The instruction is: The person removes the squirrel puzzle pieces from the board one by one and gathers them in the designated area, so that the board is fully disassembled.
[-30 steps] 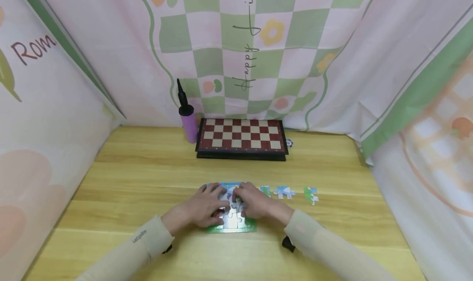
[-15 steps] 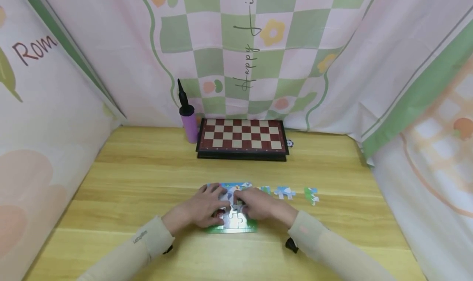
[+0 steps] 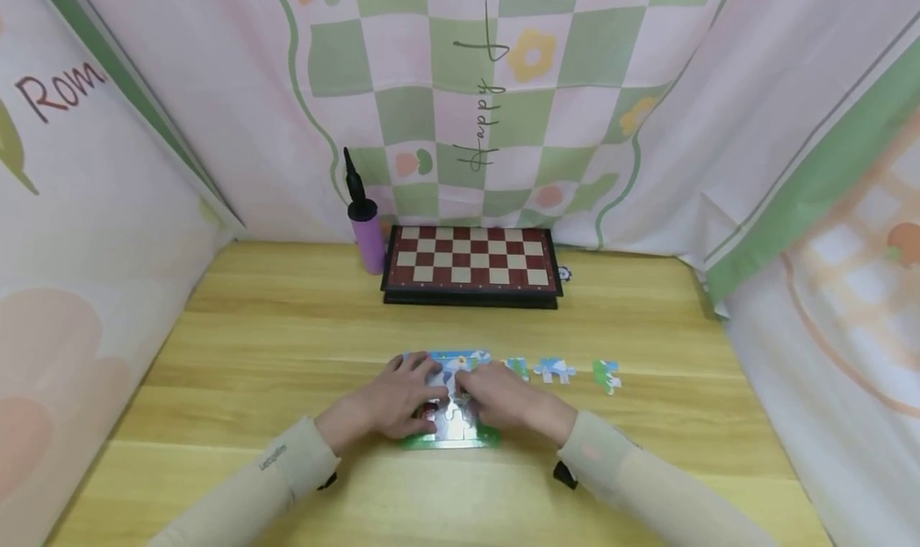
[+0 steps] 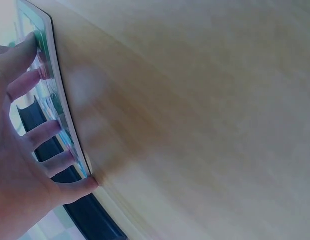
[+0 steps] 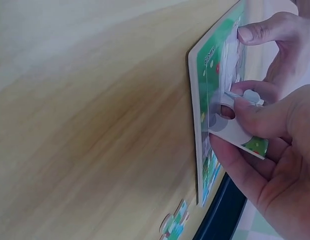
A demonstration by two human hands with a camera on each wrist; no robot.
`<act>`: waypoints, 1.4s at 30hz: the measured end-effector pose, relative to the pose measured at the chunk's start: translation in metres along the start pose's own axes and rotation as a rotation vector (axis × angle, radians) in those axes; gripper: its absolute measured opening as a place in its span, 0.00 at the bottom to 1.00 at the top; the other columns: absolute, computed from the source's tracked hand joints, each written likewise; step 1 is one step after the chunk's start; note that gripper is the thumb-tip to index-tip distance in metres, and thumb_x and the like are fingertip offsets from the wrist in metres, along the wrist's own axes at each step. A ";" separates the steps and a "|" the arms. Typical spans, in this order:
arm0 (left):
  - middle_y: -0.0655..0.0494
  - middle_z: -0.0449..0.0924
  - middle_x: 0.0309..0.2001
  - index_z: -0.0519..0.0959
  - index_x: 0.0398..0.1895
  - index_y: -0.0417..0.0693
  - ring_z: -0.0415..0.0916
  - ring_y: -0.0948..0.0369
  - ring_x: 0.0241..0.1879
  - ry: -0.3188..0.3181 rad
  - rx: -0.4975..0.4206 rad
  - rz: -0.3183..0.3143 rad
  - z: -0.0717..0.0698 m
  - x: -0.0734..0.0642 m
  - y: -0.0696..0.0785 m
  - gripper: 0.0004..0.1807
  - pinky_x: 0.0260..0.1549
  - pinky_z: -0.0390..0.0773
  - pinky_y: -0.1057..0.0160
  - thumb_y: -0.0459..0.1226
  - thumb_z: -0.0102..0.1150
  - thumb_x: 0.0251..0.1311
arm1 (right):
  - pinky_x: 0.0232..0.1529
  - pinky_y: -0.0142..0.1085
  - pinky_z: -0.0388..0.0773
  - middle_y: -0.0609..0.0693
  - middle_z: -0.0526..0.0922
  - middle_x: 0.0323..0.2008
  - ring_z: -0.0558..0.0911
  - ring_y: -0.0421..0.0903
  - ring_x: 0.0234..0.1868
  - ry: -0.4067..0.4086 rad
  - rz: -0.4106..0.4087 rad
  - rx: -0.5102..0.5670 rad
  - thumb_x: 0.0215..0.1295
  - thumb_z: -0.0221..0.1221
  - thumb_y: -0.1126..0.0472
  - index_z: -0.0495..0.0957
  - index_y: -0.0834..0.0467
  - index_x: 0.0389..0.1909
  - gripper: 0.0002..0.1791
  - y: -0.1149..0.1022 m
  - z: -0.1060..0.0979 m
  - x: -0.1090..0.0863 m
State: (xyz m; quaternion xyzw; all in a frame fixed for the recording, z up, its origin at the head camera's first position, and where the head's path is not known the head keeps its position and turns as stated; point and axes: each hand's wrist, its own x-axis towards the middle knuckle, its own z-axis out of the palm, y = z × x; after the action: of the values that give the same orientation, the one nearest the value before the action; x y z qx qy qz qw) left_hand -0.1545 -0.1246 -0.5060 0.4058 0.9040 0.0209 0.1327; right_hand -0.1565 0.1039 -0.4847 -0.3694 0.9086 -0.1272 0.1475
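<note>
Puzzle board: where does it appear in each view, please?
Head: puzzle board at lower centre, partly covered.
Left wrist: puzzle board at upper left, seen at a steep slant.
Right wrist: puzzle board right of centre, reaching the top edge.
Shared landmark: the left hand, touching it.

- Table [image 3: 273,307]: yellowish wood-grain top.
- Rear cloth [image 3: 402,60]: behind the table; green-and-pale checks, flowers, vertical script.
- Left cloth [image 3: 108,212]: beside the table's left edge; "Rom" lettering.
- Right cloth [image 3: 791,363]: beside the table's right edge; green band.
- Light: pale glare [image 3: 460,483] toward the table's near edge.
</note>
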 end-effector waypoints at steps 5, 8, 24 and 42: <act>0.47 0.61 0.78 0.72 0.69 0.73 0.56 0.39 0.79 -0.015 -0.005 -0.008 -0.001 0.000 0.000 0.27 0.74 0.65 0.29 0.63 0.56 0.69 | 0.33 0.27 0.79 0.45 0.84 0.29 0.75 0.36 0.25 -0.003 -0.009 0.044 0.62 0.66 0.69 0.81 0.57 0.45 0.12 -0.001 -0.003 0.001; 0.47 0.62 0.78 0.73 0.66 0.73 0.56 0.39 0.79 -0.013 -0.014 -0.010 -0.001 0.000 0.001 0.25 0.74 0.65 0.29 0.63 0.56 0.69 | 0.33 0.26 0.79 0.46 0.84 0.31 0.76 0.36 0.28 -0.001 -0.008 0.091 0.64 0.65 0.67 0.80 0.57 0.45 0.10 0.002 -0.004 0.000; 0.47 0.63 0.77 0.76 0.58 0.73 0.57 0.39 0.78 -0.007 -0.061 -0.024 -0.001 0.000 0.000 0.19 0.73 0.64 0.27 0.61 0.60 0.68 | 0.34 0.29 0.80 0.42 0.84 0.34 0.77 0.38 0.33 -0.022 0.101 0.333 0.66 0.66 0.64 0.83 0.53 0.42 0.06 0.049 -0.032 -0.028; 0.48 0.62 0.77 0.75 0.58 0.73 0.56 0.40 0.79 -0.014 -0.059 -0.014 -0.001 0.001 0.000 0.19 0.74 0.64 0.27 0.59 0.61 0.67 | 0.38 0.29 0.79 0.42 0.85 0.35 0.77 0.35 0.34 -0.061 0.084 0.220 0.60 0.70 0.66 0.87 0.53 0.40 0.09 0.060 -0.009 -0.046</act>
State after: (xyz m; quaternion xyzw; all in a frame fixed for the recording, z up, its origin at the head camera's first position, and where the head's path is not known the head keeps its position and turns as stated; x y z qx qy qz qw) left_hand -0.1551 -0.1242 -0.5053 0.3955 0.9049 0.0438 0.1509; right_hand -0.1662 0.1791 -0.4882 -0.3162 0.8990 -0.2084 0.2199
